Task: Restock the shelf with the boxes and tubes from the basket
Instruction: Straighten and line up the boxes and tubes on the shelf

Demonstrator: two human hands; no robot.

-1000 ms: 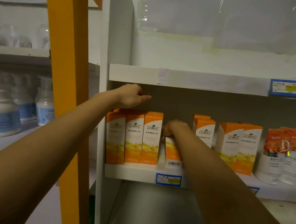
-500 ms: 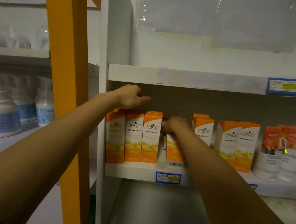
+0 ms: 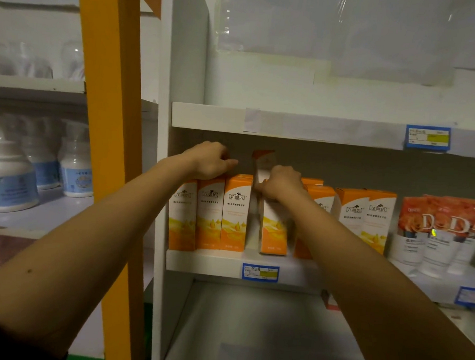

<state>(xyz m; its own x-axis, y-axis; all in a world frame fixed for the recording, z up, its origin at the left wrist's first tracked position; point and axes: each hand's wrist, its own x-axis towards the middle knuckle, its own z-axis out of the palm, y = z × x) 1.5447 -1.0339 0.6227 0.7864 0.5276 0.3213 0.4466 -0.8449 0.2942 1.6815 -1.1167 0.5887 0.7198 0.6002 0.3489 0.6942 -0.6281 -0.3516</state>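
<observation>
probably light and hollow, this orange box (image 3: 273, 231): thin card, stiff along the edges, easily dented on the broad faces, a little slick from the glossy print. best taken at the top end, thumb and fingers on opposite narrow sides, squeezing gently.

standing now on the shelf (image 3: 204, 262), in the gap between the row of three boxes (image 3: 208, 214) on the left and the further boxes (image 3: 363, 219) on the right, near upright with a slight lean. held at its top by the right grip (image 3: 281, 183), fingers curled round it. just above that hand, a second box top (image 3: 263, 162) poking up at a tilt; cannot tell whether held too or merely standing behind. left grip (image 3: 210, 160) clenched and resting on the tops of the row of three, thumb out, nothing seen inside it; steadying the row, by the look of it.

against a second ago: box then lower and tipped forward, barcode end showing at the shelf edge; now stood up with the orange front facing out. right grip higher. tilted box top newly in view. left grip in the same place on the row.
</observation>
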